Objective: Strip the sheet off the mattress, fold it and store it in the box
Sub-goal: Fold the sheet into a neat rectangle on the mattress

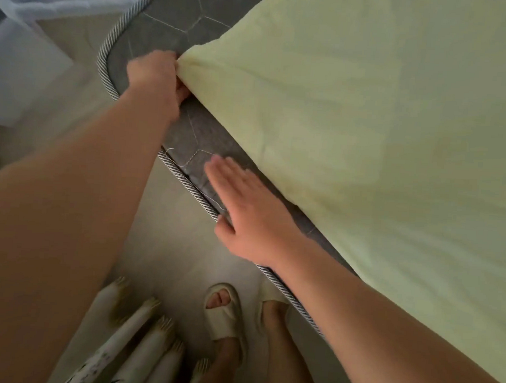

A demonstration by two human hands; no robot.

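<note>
Sheet (368,124): is showing plain pale yellow-green.
Mattress (173,17): is showing dark grey, with pale stitched hexagons.
Edge cord (187,183): is running in twisted grey-and-white stripes.
Slippers (223,311): are looking cream.
Floor (167,260): is looking beige.

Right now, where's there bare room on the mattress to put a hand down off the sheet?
The grey corner of the mattress, between its corded rim and the sheet, beyond the left hand. Also the narrow strip between both hands; the right hand lies flat there. The floor by the feet and rolls is crowded.
</note>
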